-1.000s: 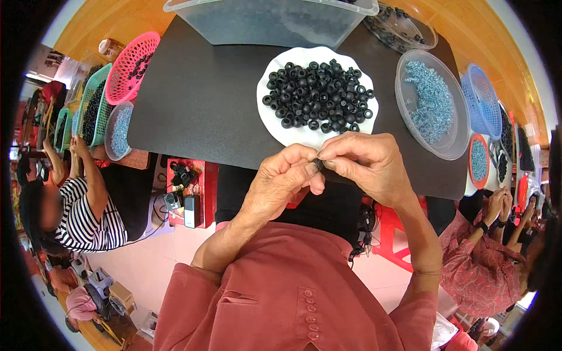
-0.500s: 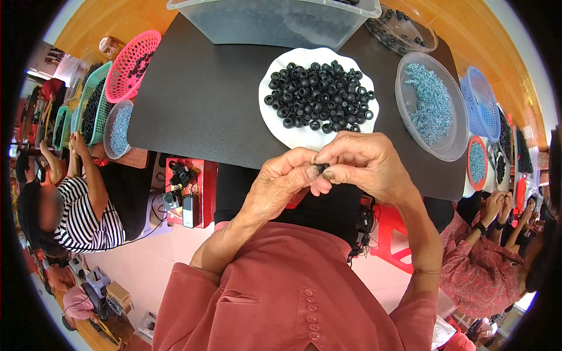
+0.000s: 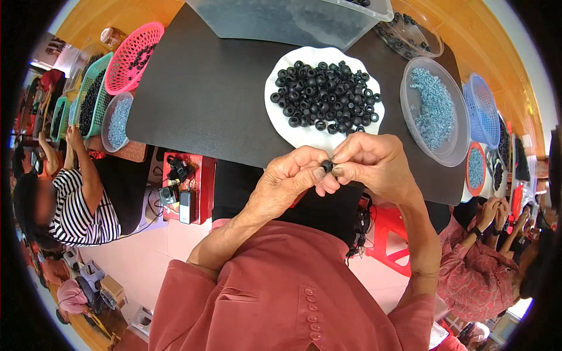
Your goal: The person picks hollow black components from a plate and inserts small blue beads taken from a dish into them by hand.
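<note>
Together both hands — left (image 3: 291, 178), right (image 3: 373, 164) — pinch one small black ring (image 3: 326, 167) beside the white plate (image 3: 304, 136).

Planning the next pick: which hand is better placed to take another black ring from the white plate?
Right, probably. The right hand sits just below the white plate; the left hand lies farther out. Both pinch one black ring.

Place: a small assembly workshop with several people seated close together.
Table: a black table (image 3: 205, 99) carrying sorted small parts.
Parts: a white plate (image 3: 293, 131) heaped with black rubber rings, a clear bowl (image 3: 448, 149) of pale blue metal pieces.
Storage: pink basket (image 3: 133, 50), green basket (image 3: 93, 88), clear bins (image 3: 281, 20).
Neighbours: a person in a striped shirt (image 3: 79, 207) works alongside.
</note>
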Demonstrator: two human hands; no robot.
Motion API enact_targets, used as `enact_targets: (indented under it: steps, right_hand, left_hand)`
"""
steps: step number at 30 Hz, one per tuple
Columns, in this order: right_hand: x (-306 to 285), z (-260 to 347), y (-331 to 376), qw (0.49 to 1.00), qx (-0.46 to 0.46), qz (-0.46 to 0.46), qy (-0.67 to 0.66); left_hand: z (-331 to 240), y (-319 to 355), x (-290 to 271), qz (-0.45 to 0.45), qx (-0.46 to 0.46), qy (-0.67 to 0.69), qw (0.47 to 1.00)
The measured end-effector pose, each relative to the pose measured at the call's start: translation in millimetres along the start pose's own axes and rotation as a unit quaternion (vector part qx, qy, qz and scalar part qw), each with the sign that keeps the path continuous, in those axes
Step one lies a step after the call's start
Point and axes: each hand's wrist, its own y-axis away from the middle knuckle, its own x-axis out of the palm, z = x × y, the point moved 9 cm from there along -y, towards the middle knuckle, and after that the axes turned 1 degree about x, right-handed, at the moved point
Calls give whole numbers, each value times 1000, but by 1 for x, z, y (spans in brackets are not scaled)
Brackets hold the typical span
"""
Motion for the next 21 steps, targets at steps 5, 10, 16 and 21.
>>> enact_targets:
  steps: [5, 10, 16, 21]
  right_hand:
    - [3, 3, 0, 1000, 2, 1, 18]
    - [4, 8, 3, 999, -14, -22, 34]
    - [-3, 11, 7, 992, -20, -52, 111]
    - [3, 1, 5, 997, 38, 42, 52]
  left_hand:
    - [-1, 1, 0, 1, 18, 13, 1000]
    - [-2, 1, 2, -20, 16, 5, 1000]
    - [-5, 3, 4, -28, 14, -44, 999]
    - [-3, 2, 5, 4, -21, -79, 997]
